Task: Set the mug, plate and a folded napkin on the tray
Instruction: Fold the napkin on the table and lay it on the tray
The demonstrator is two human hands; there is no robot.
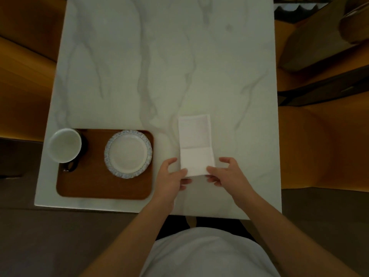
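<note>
Both hands pinch white napkin (196,144) near corners: left hand (173,175), right hand (225,172). Soft rectangular paper w/ creases, on marble table (159,66), beside wooden tray (99,184) w/ round plate (127,153), mug (65,145).

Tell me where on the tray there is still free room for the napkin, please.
The tray has a bare strip along its near edge, below the mug and plate. Its far half is crowded: mug at the left, plate at the right. The left hand and right hand pinch the napkin on the marble table, beside the tray.
</note>
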